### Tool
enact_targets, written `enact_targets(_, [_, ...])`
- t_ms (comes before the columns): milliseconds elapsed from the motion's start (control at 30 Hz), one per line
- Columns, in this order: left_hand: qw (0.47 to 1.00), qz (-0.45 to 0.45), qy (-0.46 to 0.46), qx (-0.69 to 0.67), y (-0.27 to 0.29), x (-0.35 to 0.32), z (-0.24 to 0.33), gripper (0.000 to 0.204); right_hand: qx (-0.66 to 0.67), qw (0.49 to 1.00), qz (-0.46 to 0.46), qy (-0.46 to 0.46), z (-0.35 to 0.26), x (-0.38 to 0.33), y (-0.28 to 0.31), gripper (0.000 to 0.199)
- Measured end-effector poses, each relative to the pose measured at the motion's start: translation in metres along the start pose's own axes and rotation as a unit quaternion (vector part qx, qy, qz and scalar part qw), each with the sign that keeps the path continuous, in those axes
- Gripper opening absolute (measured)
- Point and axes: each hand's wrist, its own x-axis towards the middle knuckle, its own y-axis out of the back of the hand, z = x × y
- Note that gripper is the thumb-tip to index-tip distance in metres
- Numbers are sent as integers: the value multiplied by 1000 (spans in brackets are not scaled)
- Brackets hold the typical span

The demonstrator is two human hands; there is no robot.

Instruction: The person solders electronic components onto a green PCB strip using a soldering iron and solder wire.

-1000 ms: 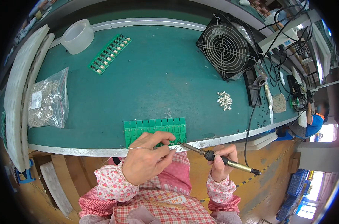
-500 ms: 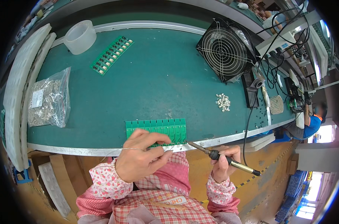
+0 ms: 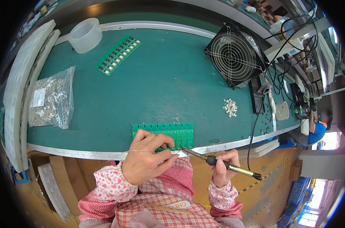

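A green circuit board panel [image 3: 182,133] lies at the near edge of the bench, pins along its near side. My left hand [image 3: 147,161] is over its left part, fingers closed on a thin solder wire [image 3: 131,151] that trails off leftward; the fingertips are by the near edge. In my right hand [image 3: 224,167] is a soldering iron [image 3: 233,168], gripped like a pen, its tip by the pins near the board's right end. Whether the tip touches a pin is too small to tell.
A second board [image 3: 118,56] with parts mounted lies farther back, beside a tape roll [image 3: 85,36]. Left is a plastic bag of small parts [image 3: 53,98]. To the right are a pile of small metallic parts [image 3: 230,108], a black fan [image 3: 235,57] and the iron's cable [image 3: 252,142].
The iron's tip has moved left along the board's near edge, from its right corner to pins farther in. My left hand still pinches the wire. The whole view has shifted slightly.
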Motion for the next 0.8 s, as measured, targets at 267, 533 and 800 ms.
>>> enact_targets(267, [1000,6,11,9,-3,0,0,16,-31,999,-21,14,-1,0,2,15])
enact_targets(533, [1000,-1,-5,20,0,-1,3,17,-42,998,-23,40,-2,-3,-2,16])
enact_targets(800, [1000,8,-6,26,12,-9,-2,21,-13,997,50,62,-1,-4,-3,15])
